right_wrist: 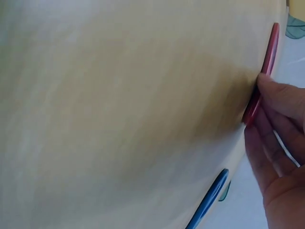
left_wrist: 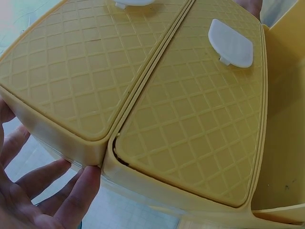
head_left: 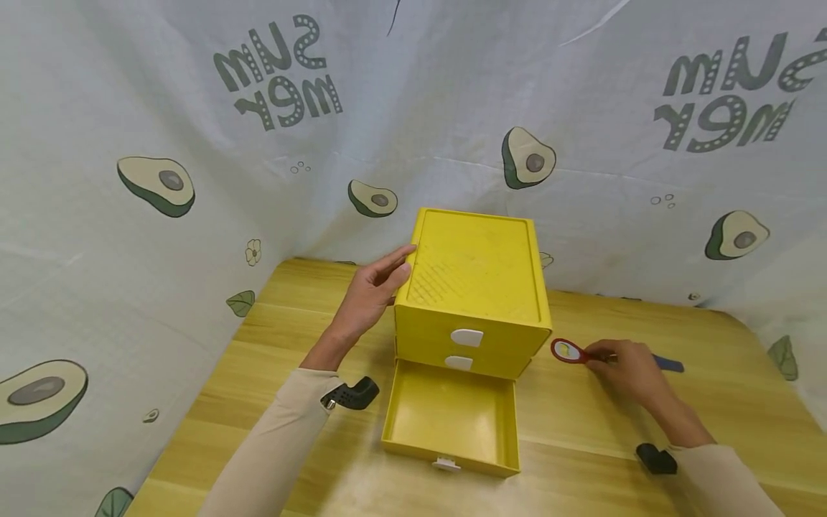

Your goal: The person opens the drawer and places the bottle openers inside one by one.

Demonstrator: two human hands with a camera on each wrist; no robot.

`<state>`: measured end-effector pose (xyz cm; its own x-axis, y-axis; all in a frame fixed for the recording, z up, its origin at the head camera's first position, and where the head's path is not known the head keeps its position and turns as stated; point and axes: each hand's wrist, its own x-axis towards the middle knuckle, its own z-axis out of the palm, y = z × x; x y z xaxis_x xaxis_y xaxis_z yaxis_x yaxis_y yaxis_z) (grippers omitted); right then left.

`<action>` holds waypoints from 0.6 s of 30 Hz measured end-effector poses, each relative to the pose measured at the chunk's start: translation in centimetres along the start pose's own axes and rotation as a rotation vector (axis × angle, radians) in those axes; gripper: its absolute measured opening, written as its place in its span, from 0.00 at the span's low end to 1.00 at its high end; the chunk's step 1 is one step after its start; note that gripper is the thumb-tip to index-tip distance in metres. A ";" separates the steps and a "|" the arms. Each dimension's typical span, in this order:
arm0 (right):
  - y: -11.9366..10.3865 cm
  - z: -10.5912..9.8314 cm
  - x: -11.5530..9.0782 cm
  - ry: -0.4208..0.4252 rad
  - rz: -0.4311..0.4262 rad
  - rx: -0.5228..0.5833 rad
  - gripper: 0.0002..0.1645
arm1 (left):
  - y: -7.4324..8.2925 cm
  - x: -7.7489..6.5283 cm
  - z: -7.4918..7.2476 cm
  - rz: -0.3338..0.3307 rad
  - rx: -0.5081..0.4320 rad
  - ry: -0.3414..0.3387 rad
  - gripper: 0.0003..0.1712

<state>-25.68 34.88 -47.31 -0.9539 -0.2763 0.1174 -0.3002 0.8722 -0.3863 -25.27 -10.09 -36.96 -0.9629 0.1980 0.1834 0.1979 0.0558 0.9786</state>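
Note:
A yellow drawer cabinet (head_left: pixel 474 269) stands on the wooden table, its bottom drawer (head_left: pixel 452 409) pulled out with a bare floor showing. My left hand (head_left: pixel 371 294) rests against the cabinet's left side, fingers extended; in the left wrist view the fingertips (left_wrist: pixel 88 183) touch its side edge. My right hand (head_left: pixel 629 366) pinches the handle of a small red-rimmed paddle-shaped object (head_left: pixel 568 350) with a round white face and a yellow mark. Seen edge-on in the right wrist view, the red object (right_wrist: pixel 270 50) is slim. A flat blue strip (head_left: pixel 668 364) lies just beyond this hand, partly hidden.
White handles (head_left: pixel 466 337) mark the two upper drawers, both pushed in. Behind the wooden table (head_left: pixel 271 337) hangs a pale cloth (head_left: pixel 426 93) printed with avocados. The open drawer juts toward the front between my forearms.

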 end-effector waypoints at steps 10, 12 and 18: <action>-0.5 -0.3 -0.5 -0.040 0.002 -0.009 0.11 | 0.1 -0.1 0.0 -0.010 0.024 0.009 0.25; -0.6 -0.4 -0.7 -0.032 -0.014 -0.016 0.11 | 0.1 0.0 0.0 -0.012 0.030 0.010 0.25; -1.0 -1.5 -1.4 -0.006 -0.102 -0.028 0.11 | 0.0 0.0 0.0 -0.009 0.032 0.007 0.25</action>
<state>-24.06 34.99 -45.68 -0.9184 -0.3666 0.1489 -0.3957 0.8505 -0.3465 -25.25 -10.11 -36.98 -0.9660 0.1901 0.1751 0.1946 0.0888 0.9769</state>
